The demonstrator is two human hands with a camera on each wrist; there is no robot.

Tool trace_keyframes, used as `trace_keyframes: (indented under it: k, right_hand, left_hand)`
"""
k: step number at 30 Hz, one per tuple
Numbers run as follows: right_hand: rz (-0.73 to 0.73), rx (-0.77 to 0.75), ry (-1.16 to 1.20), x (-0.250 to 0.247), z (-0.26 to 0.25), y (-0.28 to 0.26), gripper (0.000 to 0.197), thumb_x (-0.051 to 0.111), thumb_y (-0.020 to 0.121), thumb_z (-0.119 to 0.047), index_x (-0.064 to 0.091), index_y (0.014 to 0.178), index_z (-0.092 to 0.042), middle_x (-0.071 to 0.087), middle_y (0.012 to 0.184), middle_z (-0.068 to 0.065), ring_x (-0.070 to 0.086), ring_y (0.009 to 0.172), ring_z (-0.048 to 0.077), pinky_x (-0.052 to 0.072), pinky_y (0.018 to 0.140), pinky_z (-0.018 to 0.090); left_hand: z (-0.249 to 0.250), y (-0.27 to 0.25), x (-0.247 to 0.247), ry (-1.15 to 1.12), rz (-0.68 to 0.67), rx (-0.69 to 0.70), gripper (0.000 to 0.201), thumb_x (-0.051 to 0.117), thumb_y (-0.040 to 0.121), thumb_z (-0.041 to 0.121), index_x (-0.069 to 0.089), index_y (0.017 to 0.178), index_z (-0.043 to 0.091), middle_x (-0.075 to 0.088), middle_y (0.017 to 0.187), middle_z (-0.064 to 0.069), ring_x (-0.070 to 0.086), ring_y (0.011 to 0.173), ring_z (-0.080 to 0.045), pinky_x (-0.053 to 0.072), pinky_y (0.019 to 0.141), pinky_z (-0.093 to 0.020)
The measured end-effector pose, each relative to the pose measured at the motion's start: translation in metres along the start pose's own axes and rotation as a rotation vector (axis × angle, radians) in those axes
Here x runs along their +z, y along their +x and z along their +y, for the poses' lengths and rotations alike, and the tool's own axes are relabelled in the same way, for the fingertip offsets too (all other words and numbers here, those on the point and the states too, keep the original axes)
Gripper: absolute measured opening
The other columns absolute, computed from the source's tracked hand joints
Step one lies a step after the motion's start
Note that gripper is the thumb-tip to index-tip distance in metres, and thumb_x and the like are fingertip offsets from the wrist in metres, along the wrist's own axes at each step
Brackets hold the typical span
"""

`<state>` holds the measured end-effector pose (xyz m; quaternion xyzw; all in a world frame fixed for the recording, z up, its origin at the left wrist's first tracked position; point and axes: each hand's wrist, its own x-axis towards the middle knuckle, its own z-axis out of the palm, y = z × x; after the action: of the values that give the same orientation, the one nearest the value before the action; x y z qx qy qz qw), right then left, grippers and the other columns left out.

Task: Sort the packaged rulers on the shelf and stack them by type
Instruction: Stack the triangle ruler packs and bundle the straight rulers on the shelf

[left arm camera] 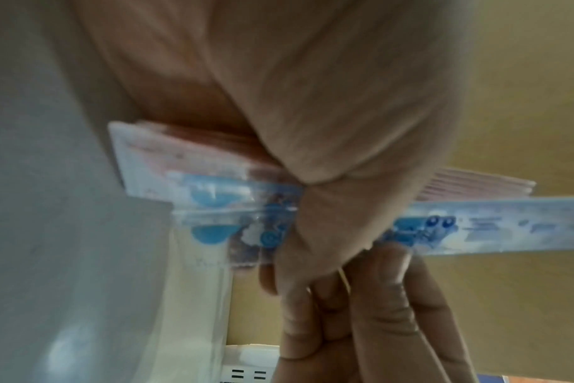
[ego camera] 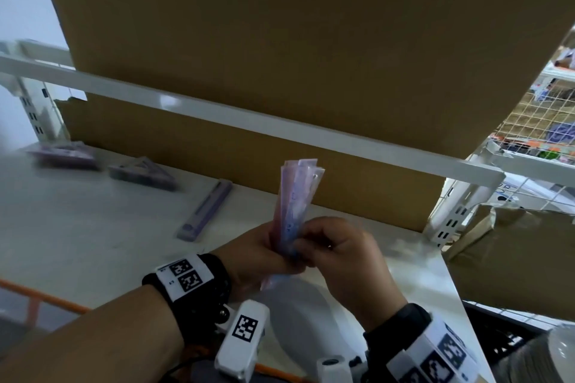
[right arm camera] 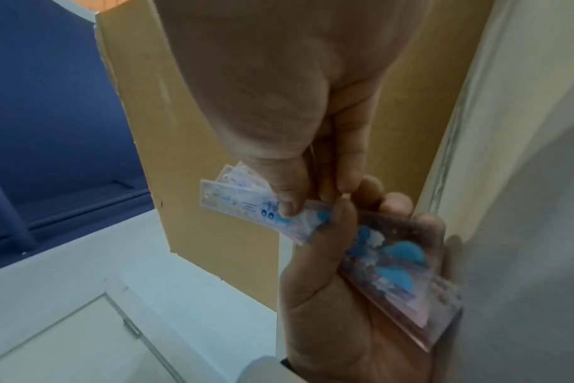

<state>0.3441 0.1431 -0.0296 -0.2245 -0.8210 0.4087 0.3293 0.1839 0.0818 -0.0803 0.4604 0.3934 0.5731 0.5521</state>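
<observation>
A big cardboard box [ego camera: 280,40] fills the upper shelf from ten to two o'clock, behind a white rail [ego camera: 249,115]. Below it lies the white shelf board [ego camera: 77,227], with two blurred stacks of purple set squares [ego camera: 143,176] at ten o'clock and a lone purple packaged ruler [ego camera: 205,210] toward eleven. Dead centre, above the board, the left hand [ego camera: 258,253] grips a fanned bundle of pink and blue packaged rulers [ego camera: 295,205] at its lower end, standing nearly upright. The right hand [ego camera: 339,253] pinches the same bundle, fingers curled round it.
</observation>
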Motion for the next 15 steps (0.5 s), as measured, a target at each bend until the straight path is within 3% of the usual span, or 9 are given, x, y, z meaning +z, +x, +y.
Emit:
trace_keyframes:
  k: [2,4,6,8,10,12,15]
  right_hand:
    - [0.018,0.009,-0.041,-0.001,-0.008,0.001,0.024,0.075,0.076,-0.03,0.062,0.092,-0.042,0.069,0.08,-0.015,0.065,0.063,0.009,0.051,0.054,0.021]
    - [0.062,0.025,-0.072,-0.004,-0.02,0.002,0.043,0.077,0.072,-0.042,0.048,0.103,-0.052,0.064,0.097,-0.021,0.066,0.075,0.003,0.053,0.056,0.02]
    - [0.114,-0.033,-0.136,-0.006,-0.035,0.005,0.076,0.075,0.066,-0.056,0.03,0.128,-0.057,0.059,0.116,-0.022,0.062,0.098,-0.001,0.056,0.071,0.023]
    - [0.162,-0.131,-0.196,-0.004,-0.051,0.012,0.103,0.072,0.064,-0.064,0.009,0.145,-0.055,0.051,0.134,-0.015,0.053,0.113,-0.002,0.05,0.081,0.021]
    - [0.171,-0.255,-0.328,0.002,-0.064,0.02,0.098,0.068,0.073,-0.061,0.006,0.148,-0.055,0.049,0.135,-0.01,0.045,0.104,-0.009,0.041,0.075,0.011]
    - [0.158,-0.345,-0.458,0.008,-0.068,0.025,0.072,0.066,0.085,-0.043,0.026,0.145,-0.049,0.049,0.127,-0.012,0.049,0.092,-0.005,0.043,0.065,0.009]
    - [0.145,-0.357,-0.552,0.015,-0.065,0.025,0.036,0.064,0.089,-0.031,0.053,0.123,-0.037,0.051,0.109,-0.017,0.051,0.089,-0.001,0.045,0.066,0.012]
  left_hand:
    - [-0.002,0.001,-0.001,0.021,0.025,0.02,0.032,0.067,0.084,-0.006,0.067,0.112,0.008,0.063,0.103,-0.027,0.061,0.1,-0.036,0.052,0.091,-0.045]
    - [-0.001,0.002,-0.003,0.069,0.036,0.015,0.028,0.069,0.085,-0.002,0.063,0.112,-0.001,0.059,0.098,-0.032,0.059,0.094,-0.04,0.052,0.085,-0.048]
    - [0.002,0.004,-0.005,0.132,0.003,0.026,0.029,0.076,0.082,0.006,0.062,0.104,-0.008,0.056,0.093,-0.038,0.056,0.088,-0.045,0.05,0.08,-0.055]
    - [0.006,0.005,-0.003,0.18,-0.065,0.09,0.018,0.079,0.081,0.011,0.067,0.092,0.003,0.057,0.081,-0.03,0.053,0.078,-0.037,0.047,0.07,-0.044]
    - [0.007,0.008,0.0,0.206,-0.084,0.115,0.013,0.078,0.082,0.012,0.068,0.09,0.016,0.062,0.079,-0.011,0.058,0.076,-0.024,0.047,0.066,-0.03]
    - [0.007,0.008,0.0,0.207,-0.072,0.111,0.019,0.074,0.085,0.01,0.069,0.093,0.027,0.068,0.081,0.011,0.063,0.075,-0.006,0.05,0.065,-0.019]
    - [0.011,0.005,0.002,0.241,-0.127,0.129,0.037,0.064,0.089,0.003,0.067,0.088,0.04,0.065,0.069,0.025,0.06,0.062,0.011,0.044,0.055,-0.005]
